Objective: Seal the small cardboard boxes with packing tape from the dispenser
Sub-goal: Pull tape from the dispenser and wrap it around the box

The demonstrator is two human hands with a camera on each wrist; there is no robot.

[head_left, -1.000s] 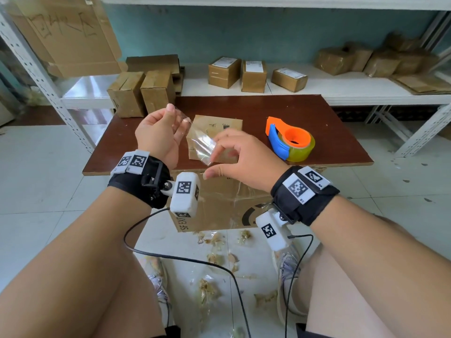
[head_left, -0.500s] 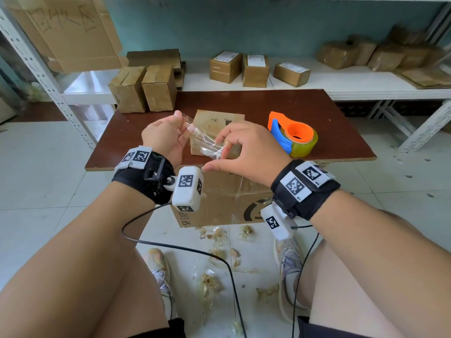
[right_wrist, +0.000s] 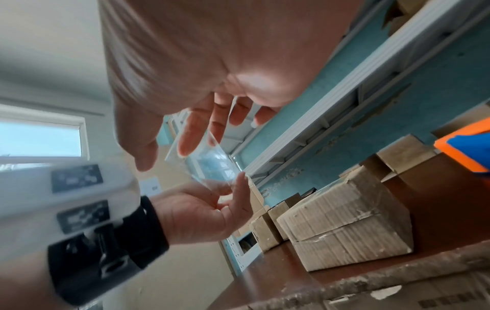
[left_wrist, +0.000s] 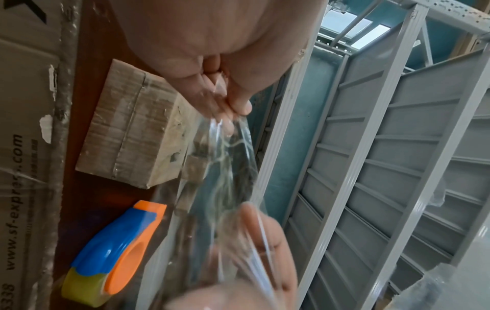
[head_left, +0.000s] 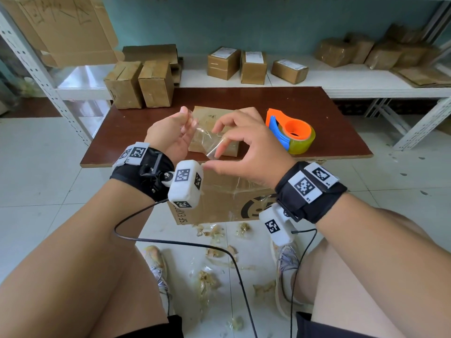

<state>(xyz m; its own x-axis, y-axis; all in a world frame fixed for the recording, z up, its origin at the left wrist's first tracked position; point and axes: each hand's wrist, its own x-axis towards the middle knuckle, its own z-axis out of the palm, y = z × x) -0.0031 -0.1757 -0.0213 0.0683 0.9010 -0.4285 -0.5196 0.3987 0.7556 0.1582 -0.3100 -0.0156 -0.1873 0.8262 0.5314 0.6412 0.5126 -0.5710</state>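
A clear, wrinkled tape strip [head_left: 207, 140] hangs in the air between my hands, above a small cardboard box [head_left: 207, 114] on the brown table [head_left: 329, 113]. My left hand [head_left: 186, 120] pinches the strip's far end between thumb and fingers [left_wrist: 233, 104]. My right hand [head_left: 216, 152] holds the near end at its curled fingertips [right_wrist: 191, 138]. In the left wrist view the tape strip [left_wrist: 225, 167] runs down onto a right-hand finger. The orange and blue tape dispenser [head_left: 290, 132] lies on the table right of the box, untouched.
Two upright small boxes [head_left: 139, 84] stand at the table's back left. Several more boxes [head_left: 253, 64] sit on the white shelf behind. A large SF Express carton [head_left: 219, 203] stands under the table's front edge. Tape scraps litter the floor [head_left: 210, 276] between my feet.
Both hands keep hold of the tape strip. The left hand has turned palm-up and the strip now stretches lower, just over the box.
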